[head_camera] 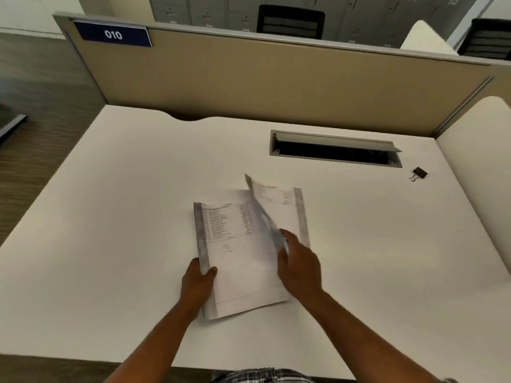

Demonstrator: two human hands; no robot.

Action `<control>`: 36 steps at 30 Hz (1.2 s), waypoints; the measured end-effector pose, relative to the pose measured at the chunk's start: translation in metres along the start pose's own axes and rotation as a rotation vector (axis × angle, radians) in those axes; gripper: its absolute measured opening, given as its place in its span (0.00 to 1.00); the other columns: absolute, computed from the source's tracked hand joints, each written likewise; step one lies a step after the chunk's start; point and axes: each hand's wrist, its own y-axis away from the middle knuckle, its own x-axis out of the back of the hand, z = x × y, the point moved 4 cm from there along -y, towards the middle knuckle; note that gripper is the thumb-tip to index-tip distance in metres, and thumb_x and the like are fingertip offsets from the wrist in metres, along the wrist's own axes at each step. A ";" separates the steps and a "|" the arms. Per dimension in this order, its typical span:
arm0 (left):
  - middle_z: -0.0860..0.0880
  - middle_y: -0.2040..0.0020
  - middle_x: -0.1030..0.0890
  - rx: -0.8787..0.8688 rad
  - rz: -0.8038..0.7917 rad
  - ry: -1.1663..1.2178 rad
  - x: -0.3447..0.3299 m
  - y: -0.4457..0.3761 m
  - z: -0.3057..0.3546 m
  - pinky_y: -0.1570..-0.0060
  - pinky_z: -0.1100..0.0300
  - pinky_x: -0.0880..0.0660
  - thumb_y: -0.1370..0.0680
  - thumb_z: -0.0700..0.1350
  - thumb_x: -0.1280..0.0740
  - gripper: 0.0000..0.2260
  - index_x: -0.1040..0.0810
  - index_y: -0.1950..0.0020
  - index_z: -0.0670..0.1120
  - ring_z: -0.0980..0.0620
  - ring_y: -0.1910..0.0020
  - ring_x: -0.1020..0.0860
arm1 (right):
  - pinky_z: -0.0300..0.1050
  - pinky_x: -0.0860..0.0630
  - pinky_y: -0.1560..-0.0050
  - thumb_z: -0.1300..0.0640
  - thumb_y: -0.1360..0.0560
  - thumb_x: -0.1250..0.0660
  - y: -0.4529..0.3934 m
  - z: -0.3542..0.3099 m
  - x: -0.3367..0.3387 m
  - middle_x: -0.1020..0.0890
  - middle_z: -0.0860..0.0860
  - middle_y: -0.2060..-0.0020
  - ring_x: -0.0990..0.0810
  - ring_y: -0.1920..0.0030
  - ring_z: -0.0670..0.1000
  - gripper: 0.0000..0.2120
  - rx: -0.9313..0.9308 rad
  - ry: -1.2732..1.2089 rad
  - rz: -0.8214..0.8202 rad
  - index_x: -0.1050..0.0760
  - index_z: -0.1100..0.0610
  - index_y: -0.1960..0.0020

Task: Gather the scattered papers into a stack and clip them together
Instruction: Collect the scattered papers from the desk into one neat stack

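Note:
A stack of printed papers [237,261] lies in the middle of the white desk [110,217]. My left hand [197,283] grips the stack's left edge, thumb on top. My right hand [298,265] holds the right side of the stack, where one blurred sheet [262,205] stands lifted and curled above the rest. Another sheet [296,214] pokes out behind it to the right. A black binder clip [419,173] lies by itself at the far right of the desk, well away from both hands.
A grey cable tray slot [334,150] with its lid up is set into the desk behind the papers. A beige partition [276,78] with a blue "010" sign [113,34] closes the back. A white side panel [481,161] stands at the right.

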 end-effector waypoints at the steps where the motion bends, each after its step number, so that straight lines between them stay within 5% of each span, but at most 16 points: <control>1: 0.49 0.43 0.21 0.003 -0.014 0.005 -0.002 -0.001 -0.001 0.48 0.53 0.24 0.21 0.46 0.34 0.11 0.29 0.38 0.51 0.48 0.48 0.22 | 0.49 0.21 0.47 0.52 0.20 0.37 0.006 -0.010 -0.005 0.15 0.51 0.43 0.15 0.47 0.55 0.22 0.057 0.005 -0.045 0.30 0.49 0.26; 8: 0.52 0.48 0.19 0.073 -0.107 0.134 -0.014 -0.005 0.007 0.45 0.47 0.21 0.23 0.66 0.41 0.20 0.27 0.41 0.53 0.48 0.48 0.19 | 0.50 0.27 0.34 0.39 0.19 0.42 0.042 -0.032 -0.061 0.23 0.48 0.31 0.25 0.32 0.53 0.27 0.204 0.122 -0.451 0.37 0.47 0.22; 12: 0.50 0.45 0.19 0.004 -0.094 0.071 -0.016 -0.004 0.011 0.46 0.50 0.21 0.23 0.56 0.31 0.17 0.27 0.38 0.51 0.49 0.48 0.19 | 0.51 0.30 0.30 0.45 0.18 0.40 0.051 -0.029 -0.071 0.25 0.51 0.30 0.28 0.29 0.54 0.24 0.278 0.157 -0.451 0.33 0.49 0.24; 16: 0.49 0.41 0.21 -0.044 -0.097 0.037 -0.016 -0.003 0.009 0.40 0.48 0.23 0.21 0.45 0.34 0.17 0.30 0.33 0.50 0.47 0.42 0.21 | 0.50 0.29 0.31 0.50 0.19 0.39 0.045 -0.024 -0.062 0.22 0.51 0.32 0.26 0.30 0.53 0.21 0.325 0.005 -0.466 0.29 0.50 0.26; 22: 0.53 0.38 0.22 -0.115 -0.180 0.162 -0.012 0.010 0.017 0.38 0.50 0.25 0.20 0.46 0.34 0.19 0.32 0.30 0.51 0.51 0.40 0.22 | 0.51 0.30 0.29 0.49 0.25 0.28 -0.003 0.023 -0.030 0.26 0.49 0.32 0.30 0.31 0.51 0.26 -0.037 -0.206 -0.033 0.28 0.53 0.29; 25: 0.52 0.39 0.19 -0.175 -0.261 0.230 -0.011 0.015 0.026 0.41 0.48 0.22 0.22 0.49 0.32 0.19 0.28 0.32 0.53 0.51 0.41 0.20 | 0.52 0.27 0.31 0.44 0.32 0.20 -0.032 0.045 -0.016 0.29 0.45 0.33 0.27 0.34 0.48 0.43 -0.430 -0.510 -0.171 0.38 0.51 0.23; 27: 0.51 0.40 0.18 -0.195 -0.335 0.257 -0.014 0.020 0.036 0.43 0.48 0.21 0.22 0.50 0.32 0.18 0.27 0.33 0.52 0.50 0.42 0.19 | 0.54 0.20 0.38 0.42 0.38 0.17 -0.044 0.046 -0.006 0.21 0.48 0.35 0.18 0.39 0.51 0.45 -0.553 -0.845 -0.296 0.32 0.51 0.27; 31: 0.52 0.42 0.18 -0.238 -0.305 0.247 -0.023 0.027 0.069 0.45 0.52 0.19 0.23 0.58 0.33 0.20 0.28 0.34 0.53 0.50 0.43 0.18 | 0.48 0.15 0.51 0.53 0.32 0.19 -0.046 0.034 0.011 0.13 0.52 0.48 0.14 0.48 0.55 0.22 -0.459 -0.946 -0.189 0.21 0.55 0.41; 36: 0.52 0.50 0.16 -0.386 -0.074 0.323 -0.015 0.035 0.111 0.59 0.61 0.19 0.28 0.54 0.29 0.14 0.23 0.45 0.53 0.51 0.51 0.17 | 0.47 0.16 0.52 0.61 0.31 0.20 -0.039 0.019 0.023 0.13 0.52 0.48 0.14 0.49 0.54 0.22 -0.346 -1.076 -0.008 0.21 0.57 0.40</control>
